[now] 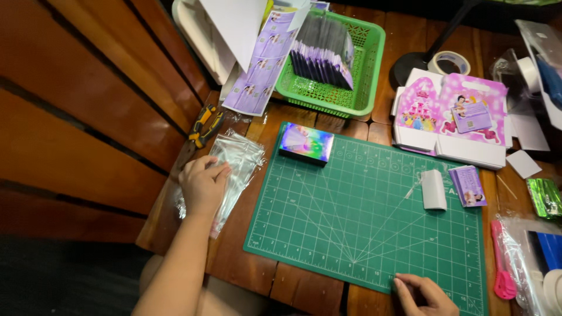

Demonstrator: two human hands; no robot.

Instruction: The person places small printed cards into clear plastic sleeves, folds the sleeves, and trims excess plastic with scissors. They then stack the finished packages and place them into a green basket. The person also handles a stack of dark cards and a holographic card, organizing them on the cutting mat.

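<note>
My left hand [202,184] rests flat on a stack of clear plastic sleeves [237,157] at the left edge of the wooden table, fingers spread over them. Low at the front, my right hand [422,294] touches the near edge of the green cutting mat [363,222], fingers curled, with nothing visible in it. On the mat lie a shiny holographic card stack [306,143], a folded white paper piece [434,189] and a small pile of purple cards [468,186].
A green basket [366,76] with purple packets stands at the back, beside a purple sticker strip [263,61]. A pink printed box flat [451,117], tape roll [448,62], yellow cutter [204,124] and pink scissors [502,266] surround the mat.
</note>
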